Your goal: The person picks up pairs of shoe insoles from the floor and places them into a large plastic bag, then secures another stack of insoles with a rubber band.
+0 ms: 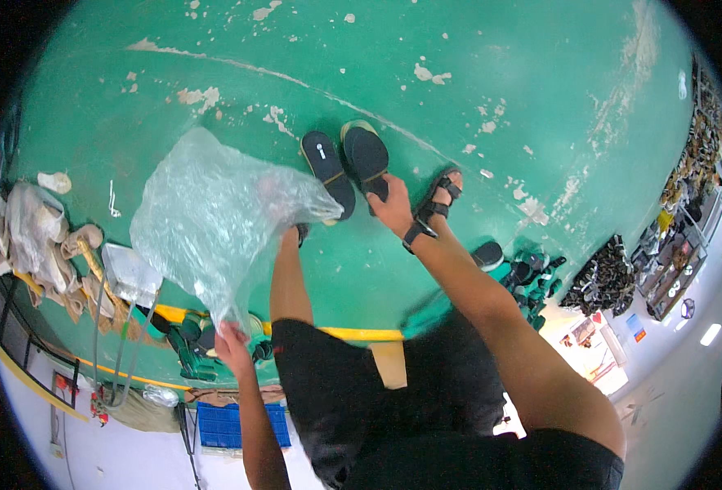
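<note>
My left hand (232, 347) pinches the lower corner of a large clear plastic bag (205, 212). The bag spreads up over the green floor, and its bunched right tip reaches the lower end of a dark shoe sole (321, 162) with a tan edge and a white mark. Beside that sole lies a matching dark sole (366, 153), its toe end pointing away from me. My right hand (393, 211) has its fingers closed on this sole's near end; the fingertips are partly hidden. A dark strap circles my right wrist.
My sandalled right foot (442, 192) stands just right of the soles. Piled sacks (38, 237) and a metal-handled dustpan (132, 273) are at left. Green and black footwear (532, 282) lies at right; a blue crate (222, 425) stands lower left.
</note>
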Tool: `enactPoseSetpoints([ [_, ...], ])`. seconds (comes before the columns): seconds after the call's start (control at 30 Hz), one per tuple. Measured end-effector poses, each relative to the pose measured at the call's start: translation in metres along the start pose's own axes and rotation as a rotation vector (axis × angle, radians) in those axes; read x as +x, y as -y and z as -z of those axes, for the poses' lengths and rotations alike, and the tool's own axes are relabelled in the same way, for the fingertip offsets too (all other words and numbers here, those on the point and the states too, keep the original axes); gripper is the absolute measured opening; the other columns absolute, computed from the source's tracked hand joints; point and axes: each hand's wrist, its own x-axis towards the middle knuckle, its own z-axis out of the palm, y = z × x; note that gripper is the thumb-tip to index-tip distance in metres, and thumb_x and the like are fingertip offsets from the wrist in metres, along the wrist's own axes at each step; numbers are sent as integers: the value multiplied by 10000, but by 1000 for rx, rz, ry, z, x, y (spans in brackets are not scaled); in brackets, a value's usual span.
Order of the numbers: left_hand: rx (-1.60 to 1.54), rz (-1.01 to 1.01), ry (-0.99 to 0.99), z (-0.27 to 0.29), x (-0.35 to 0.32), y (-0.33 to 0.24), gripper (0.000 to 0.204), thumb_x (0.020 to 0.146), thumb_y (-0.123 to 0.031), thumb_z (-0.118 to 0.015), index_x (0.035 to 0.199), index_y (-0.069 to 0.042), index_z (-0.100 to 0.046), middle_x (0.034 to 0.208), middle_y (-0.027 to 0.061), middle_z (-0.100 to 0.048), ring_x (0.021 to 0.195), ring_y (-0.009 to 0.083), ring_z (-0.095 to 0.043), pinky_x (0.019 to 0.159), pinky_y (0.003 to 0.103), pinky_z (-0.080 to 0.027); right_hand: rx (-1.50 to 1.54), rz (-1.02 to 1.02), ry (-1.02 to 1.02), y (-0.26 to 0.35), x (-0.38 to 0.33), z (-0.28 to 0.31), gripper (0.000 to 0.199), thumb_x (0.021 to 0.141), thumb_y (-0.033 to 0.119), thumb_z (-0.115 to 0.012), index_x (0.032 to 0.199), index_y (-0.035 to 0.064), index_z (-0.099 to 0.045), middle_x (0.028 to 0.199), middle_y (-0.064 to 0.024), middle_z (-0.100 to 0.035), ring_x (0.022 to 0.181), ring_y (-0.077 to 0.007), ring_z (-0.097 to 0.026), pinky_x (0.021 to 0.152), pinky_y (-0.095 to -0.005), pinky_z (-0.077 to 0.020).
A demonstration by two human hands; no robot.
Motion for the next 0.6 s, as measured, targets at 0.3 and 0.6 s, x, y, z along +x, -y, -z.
enactPoseSetpoints([
  [0.3, -29, -109, 71, -27, 20, -22, 182, 861, -54, -542, 1022, -23, -462, 827, 39, -529, 671, 99, -495, 654, 268, -455, 600, -302, 213, -119, 87, -56, 973, 542, 416, -829, 1192, -150, -376, 1138, -258, -512, 1049, -307, -532, 881, -387, -438],
  [0.6, -43, -130, 7, -46, 9, -65, 272, 916, -251, -502, 864, 4, -578, 560, -12, -429, 521, 69, -387, 508, 224, -311, 342, -221, 140, -90, 81, -72, 902, 580, 323, -828, 1215, -116, -361, 1158, -219, -508, 1039, -260, -526, 880, -350, -430],
])
